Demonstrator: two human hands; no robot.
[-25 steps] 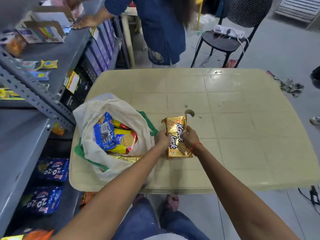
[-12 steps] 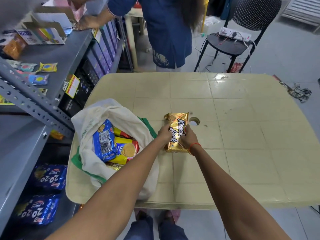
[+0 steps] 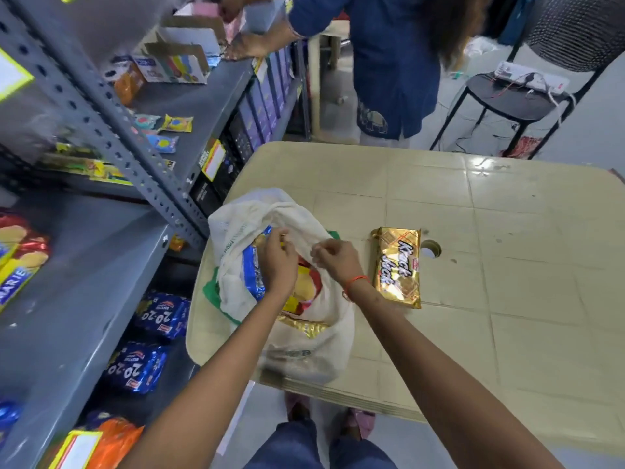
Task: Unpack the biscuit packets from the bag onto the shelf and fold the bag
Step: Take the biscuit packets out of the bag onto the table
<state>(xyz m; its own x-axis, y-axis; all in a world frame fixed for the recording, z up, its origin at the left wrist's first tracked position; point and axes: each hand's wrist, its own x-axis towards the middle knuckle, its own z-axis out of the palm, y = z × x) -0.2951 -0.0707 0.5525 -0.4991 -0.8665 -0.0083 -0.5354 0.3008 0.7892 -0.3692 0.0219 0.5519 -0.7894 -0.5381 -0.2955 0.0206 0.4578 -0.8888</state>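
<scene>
Nearest to us, our two forearms reach out over the near edge of the beige table (image 3: 507, 333), above our blue-trousered legs. Our left hand (image 3: 277, 262) is over the open mouth of the cream cloth bag (image 3: 304, 346), fingers curled down among the packets; we cannot tell whether it has closed on one. Under and beside it show a blue packet (image 3: 251, 272), a yellow and red packet (image 3: 306, 289) and, nearer us, a gold packet (image 3: 304, 328) still in the bag. Our right hand (image 3: 333, 262), with a red thread at the wrist, pinches the bag's rim cloth between narrow fingertips. Just right of the bag, apart from both hands, the gold Krack Jack packet (image 3: 397, 267) lies flat on the table, beside a round hole (image 3: 430, 249) in the tabletop. To the left stands the grey metal shelf (image 3: 84, 282), with blue 20-20 packets (image 3: 162, 314) on its lower level and small sachets (image 3: 177, 123) higher up. Farthest off, another person in blue (image 3: 389, 62) leans on the shelf, and a black chair (image 3: 517, 96) carries a white power strip (image 3: 531, 79).
</scene>
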